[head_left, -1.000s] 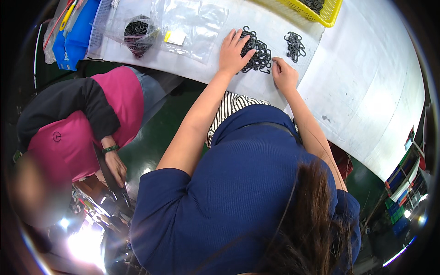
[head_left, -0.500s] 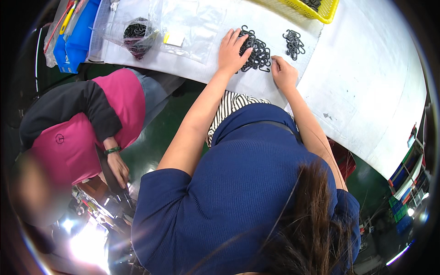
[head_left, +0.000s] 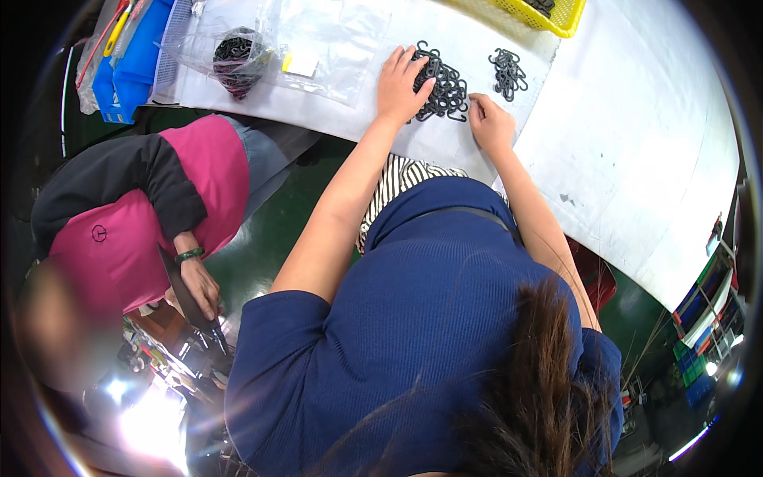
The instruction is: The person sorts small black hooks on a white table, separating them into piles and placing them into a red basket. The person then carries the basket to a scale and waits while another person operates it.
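Head view, looking down over the person's dark hair and blue top to a white counter (head_left: 636,159). The left hand (head_left: 401,83) lies palm down with fingers spread flat on the near-left edge of a large pile of black hooks (head_left: 441,83), touching it and gripping nothing that shows. The right hand (head_left: 491,123) rests on the counter just beside the pile's right edge, fingers curled narrowly with the tips at the nearest hooks; whether a hook is pinched between them cannot be told. A smaller pile of black hooks (head_left: 507,73) lies apart, farther right and toward the far edge, close to a yellow basket (head_left: 556,16) at the counter's far rim. To the left of the hands lie flat clear plastic bags (head_left: 334,48), one carrying a small yellow label, and a clear bag filled with black hooks (head_left: 234,56). Blue packages (head_left: 135,56) sit at the counter's far left end. A co-worker in a pink and black top (head_left: 135,215) stands at lower left, away from the counter, one hand (head_left: 199,286) holding a dark flat object.
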Demonstrator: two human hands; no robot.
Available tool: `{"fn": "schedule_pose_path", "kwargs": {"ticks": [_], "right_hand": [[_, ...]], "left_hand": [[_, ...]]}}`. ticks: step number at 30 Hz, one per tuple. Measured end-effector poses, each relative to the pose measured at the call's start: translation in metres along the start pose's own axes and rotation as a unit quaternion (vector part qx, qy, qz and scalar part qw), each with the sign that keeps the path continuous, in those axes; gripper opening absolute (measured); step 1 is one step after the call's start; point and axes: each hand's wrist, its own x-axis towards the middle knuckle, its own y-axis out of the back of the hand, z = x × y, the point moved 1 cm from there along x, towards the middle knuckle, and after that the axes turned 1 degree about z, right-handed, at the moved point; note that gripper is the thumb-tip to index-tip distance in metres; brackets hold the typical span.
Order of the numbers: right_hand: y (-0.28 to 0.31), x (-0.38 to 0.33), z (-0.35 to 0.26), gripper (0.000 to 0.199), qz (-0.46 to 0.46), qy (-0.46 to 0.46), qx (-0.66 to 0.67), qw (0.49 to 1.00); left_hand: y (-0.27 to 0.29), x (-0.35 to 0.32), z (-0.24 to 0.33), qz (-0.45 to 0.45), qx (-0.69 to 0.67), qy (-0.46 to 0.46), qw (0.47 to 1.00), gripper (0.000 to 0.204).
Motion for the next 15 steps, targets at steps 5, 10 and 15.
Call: {"fn": "schedule_pose_path", "kwargs": {"ticks": [5, 10, 15], "right_hand": [[-0.0016, -0.0011, 0.0016, 0.01, 0.007, 0.006, 0.001, 1.0], [-0.0001, -0.0005, 0.0009, 0.01, -0.018, -0.021, -0.002, 1.0], [-0.0002, -0.001, 0.0017, 0.01, -0.011, -0.011, 0.003, 1.0]], "left_hand": [[0.001, -0.0009, 0.001, 0.002, 0.002, 0.002, 1.0, 0.037], [0.0, -0.0002, 0.0011, 0.002, 0.007, 0.002, 1.0, 0.037], [-0.0004, -0.0013, -0.0003, 0.001, 0.003, 0.005, 1.0, 0.037]]}}
